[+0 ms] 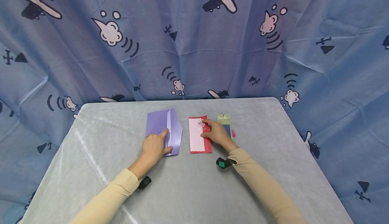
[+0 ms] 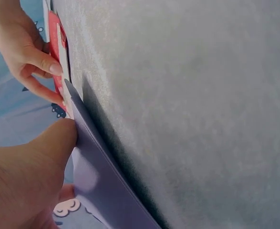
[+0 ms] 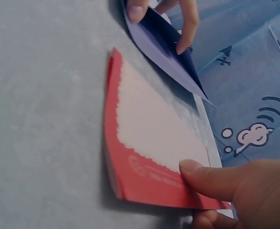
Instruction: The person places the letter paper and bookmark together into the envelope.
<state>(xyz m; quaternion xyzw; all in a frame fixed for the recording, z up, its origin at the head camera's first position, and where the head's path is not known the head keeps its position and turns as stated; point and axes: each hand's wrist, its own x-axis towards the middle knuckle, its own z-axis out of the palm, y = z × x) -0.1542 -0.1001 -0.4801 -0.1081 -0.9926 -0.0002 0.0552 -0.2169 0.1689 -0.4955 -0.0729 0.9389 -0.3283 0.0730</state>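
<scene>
A purple envelope [image 1: 156, 124] lies with its pointed flap opened out to the right. My left hand [image 1: 154, 146] rests on it, index finger extended at the fold and thumb at the near part of the flap. To its right is a red card [image 1: 208, 146] with a pale pink, wavy-edged front and a flower decoration near the top. My right hand [image 1: 218, 132] holds this card by its right side. In the right wrist view, the thumb [image 3: 209, 179] lies across the card's front, while other fingers curl by its edge, partly hidden.
Beyond my right hand, a green and dark blue card [image 1: 224, 118] lies partly covered by the hand, with a bit of pink [image 1: 233, 133] showing beside it. A grey cloth covers the table [image 1: 188, 190]. Behind its far edge hangs a blue curtain [image 1: 194, 58] with airplane prints.
</scene>
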